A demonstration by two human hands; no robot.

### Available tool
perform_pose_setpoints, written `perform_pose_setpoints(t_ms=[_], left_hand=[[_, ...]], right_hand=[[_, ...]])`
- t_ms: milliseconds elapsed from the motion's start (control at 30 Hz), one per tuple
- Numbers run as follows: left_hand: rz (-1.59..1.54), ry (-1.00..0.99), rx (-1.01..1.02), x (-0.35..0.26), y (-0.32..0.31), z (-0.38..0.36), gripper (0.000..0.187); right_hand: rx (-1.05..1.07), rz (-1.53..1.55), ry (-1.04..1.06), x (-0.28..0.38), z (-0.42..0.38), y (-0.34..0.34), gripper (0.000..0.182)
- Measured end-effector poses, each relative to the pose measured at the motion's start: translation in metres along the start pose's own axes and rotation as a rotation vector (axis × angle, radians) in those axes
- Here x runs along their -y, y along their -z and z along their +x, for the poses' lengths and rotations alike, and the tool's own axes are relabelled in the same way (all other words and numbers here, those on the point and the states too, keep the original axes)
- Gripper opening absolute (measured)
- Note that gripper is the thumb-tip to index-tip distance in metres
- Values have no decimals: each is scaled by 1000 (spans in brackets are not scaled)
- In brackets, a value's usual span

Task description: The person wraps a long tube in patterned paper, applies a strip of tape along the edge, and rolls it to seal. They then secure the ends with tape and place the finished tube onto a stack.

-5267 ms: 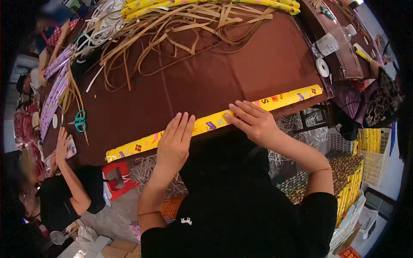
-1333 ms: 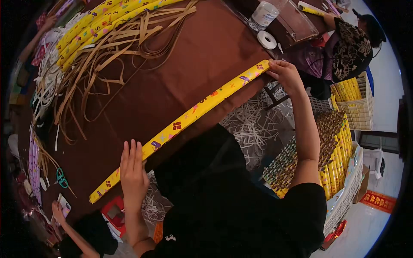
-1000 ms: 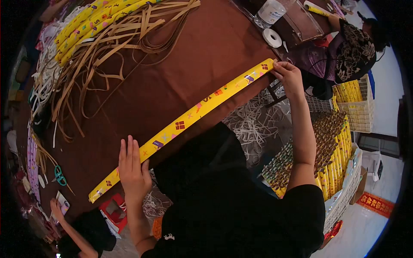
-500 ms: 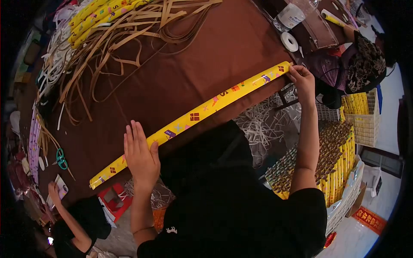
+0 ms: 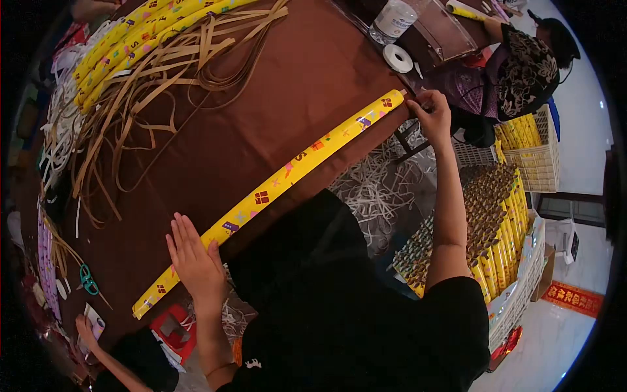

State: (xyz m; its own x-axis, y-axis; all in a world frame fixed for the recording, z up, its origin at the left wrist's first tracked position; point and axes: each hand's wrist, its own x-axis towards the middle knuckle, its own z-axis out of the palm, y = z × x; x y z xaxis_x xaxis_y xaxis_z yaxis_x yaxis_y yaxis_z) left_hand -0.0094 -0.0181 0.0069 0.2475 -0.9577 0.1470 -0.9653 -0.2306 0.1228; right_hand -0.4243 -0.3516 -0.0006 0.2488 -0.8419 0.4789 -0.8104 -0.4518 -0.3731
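**Yellow roll pinned at both ends**

A long yellow wrapped roll (image 5: 274, 189) lies along the near edge of the brown worktop (image 5: 274, 98). The left hand (image 5: 194, 261) rests flat on it near its left end, fingers straight and close together. The right hand (image 5: 431, 114) pinches the roll's far right end. Tan paper strips (image 5: 163, 72) lie well apart, beyond it.

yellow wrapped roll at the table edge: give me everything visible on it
The yellow roll is a long, slim tube wrapped in glossy-looking yellow paper printed with small red gift boxes, purple shapes and letters. It lies flat along the near edge of the brown table, running diagonally. The left hand presses flat on it near its lower end; the right hand pinches its far end.
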Motion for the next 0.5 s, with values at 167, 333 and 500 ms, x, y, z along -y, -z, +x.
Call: perform_pose_setpoints(t_ms=[167, 333, 500], left_hand=[[21, 14, -1, -1, -1, 1, 55], [14, 2, -11, -1, 0, 0, 54], [-1, 11, -47, 0, -4, -2, 52]], right_hand=[[-229, 74, 175, 63, -14, 13, 31], [219, 138, 657, 171, -44, -13, 47], [324, 90, 775, 197, -62, -39, 62]])
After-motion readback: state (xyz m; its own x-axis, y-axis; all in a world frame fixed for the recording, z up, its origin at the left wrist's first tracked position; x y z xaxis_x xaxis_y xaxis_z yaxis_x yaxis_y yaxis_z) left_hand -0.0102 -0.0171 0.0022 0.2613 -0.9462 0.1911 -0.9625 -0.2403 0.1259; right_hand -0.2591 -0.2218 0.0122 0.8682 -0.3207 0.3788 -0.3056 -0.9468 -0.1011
